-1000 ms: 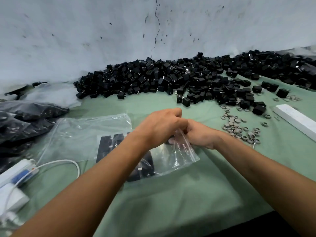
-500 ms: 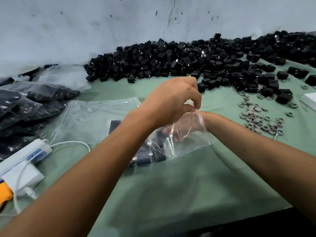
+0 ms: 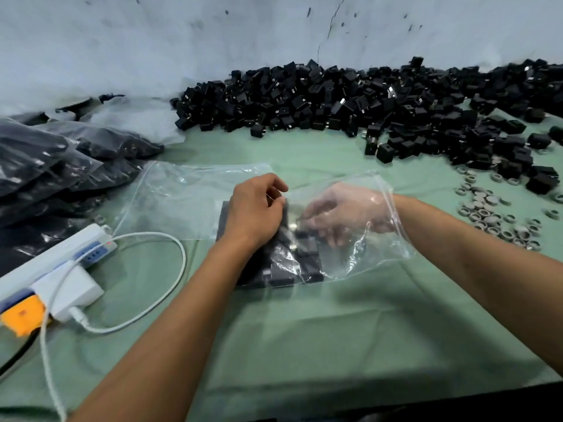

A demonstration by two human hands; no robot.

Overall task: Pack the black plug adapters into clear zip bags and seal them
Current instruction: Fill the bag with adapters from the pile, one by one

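The right hand (image 3: 344, 214), outside the bag (image 3: 362, 239) a second ago, now reaches in through its 3 o'clock mouth, fingers loosely curled over the adapters (image 3: 289, 257); whether it grips one I cannot tell. The left hand (image 3: 256, 213) pinches the bag's edge at 9 o'clock, so filling continues and sealing waits.

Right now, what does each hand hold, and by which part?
The left hand pinches the clear zip bag at its mouth edge. The right hand is inside it; whether it holds an adapter cannot be told.
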